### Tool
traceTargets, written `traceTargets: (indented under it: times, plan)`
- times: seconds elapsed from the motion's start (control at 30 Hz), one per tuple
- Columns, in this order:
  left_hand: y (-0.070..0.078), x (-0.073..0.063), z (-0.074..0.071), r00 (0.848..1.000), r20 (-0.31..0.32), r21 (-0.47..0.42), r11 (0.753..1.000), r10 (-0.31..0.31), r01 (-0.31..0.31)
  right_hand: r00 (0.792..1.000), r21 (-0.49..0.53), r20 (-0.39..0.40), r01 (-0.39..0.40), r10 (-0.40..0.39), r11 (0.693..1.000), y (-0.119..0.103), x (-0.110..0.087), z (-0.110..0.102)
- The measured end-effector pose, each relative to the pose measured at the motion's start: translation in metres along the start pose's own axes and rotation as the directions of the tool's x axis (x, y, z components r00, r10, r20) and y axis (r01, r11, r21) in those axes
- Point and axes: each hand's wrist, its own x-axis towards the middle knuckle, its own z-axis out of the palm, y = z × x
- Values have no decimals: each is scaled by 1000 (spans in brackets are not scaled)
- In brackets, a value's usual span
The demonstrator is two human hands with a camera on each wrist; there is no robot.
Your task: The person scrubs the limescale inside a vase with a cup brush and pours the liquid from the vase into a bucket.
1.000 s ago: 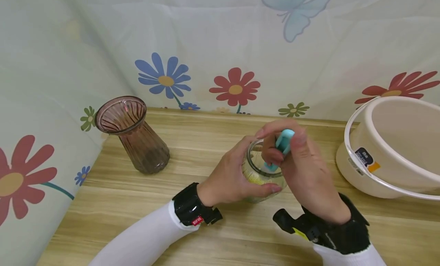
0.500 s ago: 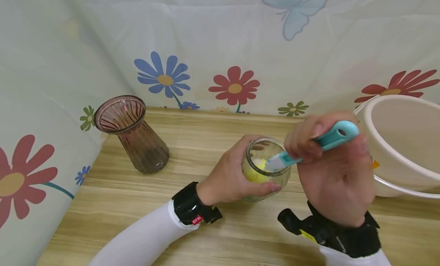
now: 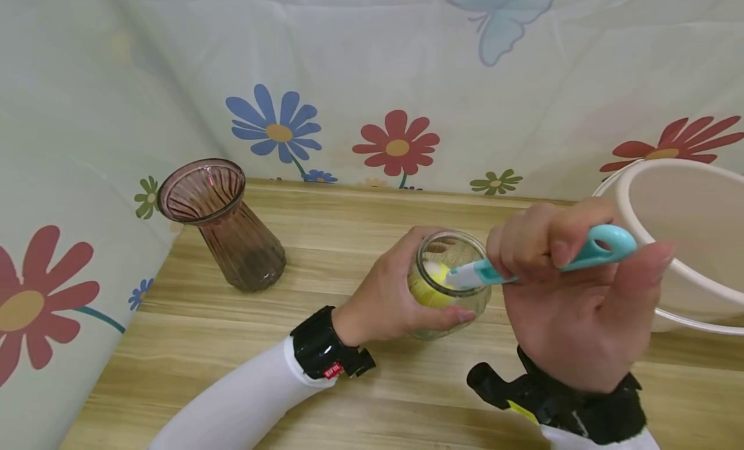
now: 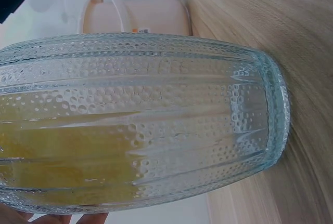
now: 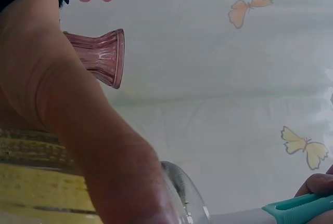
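Note:
A clear dimpled glass jar (image 3: 478, 311) is gripped round its side by my left hand (image 3: 386, 298), thumb toward the front. A bottle brush (image 3: 465, 276) slants into its mouth. The brush's yellow sponge head (image 3: 430, 294) is inside the jar, and its yellow also shows through the glass jar (image 4: 208, 99) in the left wrist view. My right hand (image 3: 572, 314) holds the teal handle (image 3: 619, 240) with curled fingers, palm turned up toward the head camera. In the right wrist view, the left hand (image 5: 109, 146) covers much of the jar.
A purple-tinted ribbed glass vase (image 3: 241, 243) stands on the wooden table (image 3: 325, 217) to the left. At the right, behind my right hand, is a cream bucket (image 3: 633, 198) with a handle. A flower-print curtain (image 3: 337, 62) hangs along the back and left.
My right hand has moved right and turned palm-up, so the brush now tilts low over the jar rim, its handle toward the bucket. The left hand and jar have stayed in place.

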Motion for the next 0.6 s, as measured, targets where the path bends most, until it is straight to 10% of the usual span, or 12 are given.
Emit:
traceTargets:
  times: [0.6]
  plan:
    - [1, 0, -1, 1000, 14, -11, 1000, -16, 16, 978, -159, -53, -207, 201, 965, 12, 5, 13]
